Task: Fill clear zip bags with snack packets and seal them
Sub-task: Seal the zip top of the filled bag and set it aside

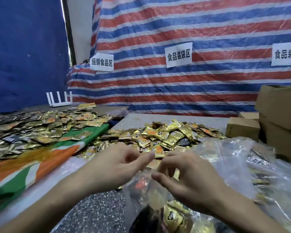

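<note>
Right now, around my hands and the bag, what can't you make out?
- Head view: whether the mouth of the clear zip bag is open or sealed. The left hand and right hand cover it, and the film is blurred.
- Head view: whether either hand pinches the bag. The fingertips are blurred.
- Head view: the end of the text on the right paper sign, cut off by the frame edge.
</note>
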Available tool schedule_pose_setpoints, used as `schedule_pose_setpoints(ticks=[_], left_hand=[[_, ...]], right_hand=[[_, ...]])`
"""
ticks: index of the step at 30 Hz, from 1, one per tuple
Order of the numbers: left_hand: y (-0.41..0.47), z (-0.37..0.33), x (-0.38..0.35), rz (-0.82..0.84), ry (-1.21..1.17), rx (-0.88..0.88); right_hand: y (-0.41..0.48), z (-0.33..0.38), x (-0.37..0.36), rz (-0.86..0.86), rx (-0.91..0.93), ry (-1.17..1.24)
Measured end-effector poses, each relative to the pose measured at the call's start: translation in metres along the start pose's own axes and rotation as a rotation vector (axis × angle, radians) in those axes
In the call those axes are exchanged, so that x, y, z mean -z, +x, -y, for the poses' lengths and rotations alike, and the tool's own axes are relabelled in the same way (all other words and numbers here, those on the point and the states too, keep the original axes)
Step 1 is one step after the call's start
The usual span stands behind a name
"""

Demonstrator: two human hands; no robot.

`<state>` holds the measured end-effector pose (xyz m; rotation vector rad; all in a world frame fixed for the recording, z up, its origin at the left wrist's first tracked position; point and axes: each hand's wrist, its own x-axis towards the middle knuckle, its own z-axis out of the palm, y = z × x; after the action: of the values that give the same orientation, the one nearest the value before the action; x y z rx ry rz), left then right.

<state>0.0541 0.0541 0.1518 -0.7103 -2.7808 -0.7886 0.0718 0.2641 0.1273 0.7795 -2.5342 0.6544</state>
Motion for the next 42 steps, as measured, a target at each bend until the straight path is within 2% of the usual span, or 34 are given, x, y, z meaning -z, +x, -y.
schedule_pose_setpoints(ticks=[4, 7, 10, 13, 16, 19, 22, 25, 31, 37, 42], left_hand=[[-0.028, 0.013, -0.002, 0.003, -0.044, -0.072], [-0.044, 0.025, -0.016, -0.2, -0.084, -0.034], [-0.059, 0.034, -0.034, -0.397, -0.114, 0.03], [-0.073, 0.034, -0.048, -0.503, -0.197, 0.063], [-0.081, 0.028, -0.051, -0.457, -0.338, 0.072], [-0.088, 0.024, -0.046, -0.425, -0.419, 0.058], [-0.095, 0.026, -0.037, -0.478, -0.559, 0.119], [-0.099, 0.034, -0.033, -0.523, -0.653, 0.204], [-0.104, 0.039, -0.042, -0.522, -0.637, 0.237], [-0.1, 0.051, -0.051, -0.574, -0.665, 0.253], [-0.102, 0.063, -0.056, -0.586, -0.687, 0.287]], right_hand=[[-0.008, -0.001, -0.005, -0.036, -0.045, -0.002], [-0.012, 0.0, -0.003, -0.014, -0.061, 0.034], [-0.016, 0.0, -0.002, 0.088, -0.025, 0.022], [-0.021, 0.0, -0.004, 0.2, 0.028, 0.018], [-0.024, -0.001, -0.004, 0.334, 0.059, 0.054], [-0.027, -0.004, -0.006, 0.429, -0.008, 0.117], [-0.031, -0.009, -0.009, 0.345, -0.079, 0.138], [-0.035, -0.013, -0.011, 0.313, -0.075, 0.204], [-0.043, -0.009, -0.032, 0.345, 0.05, 0.329], [-0.047, -0.014, -0.058, 0.445, 0.115, 0.165], [-0.046, -0.025, -0.053, 0.335, 0.058, 0.243]])
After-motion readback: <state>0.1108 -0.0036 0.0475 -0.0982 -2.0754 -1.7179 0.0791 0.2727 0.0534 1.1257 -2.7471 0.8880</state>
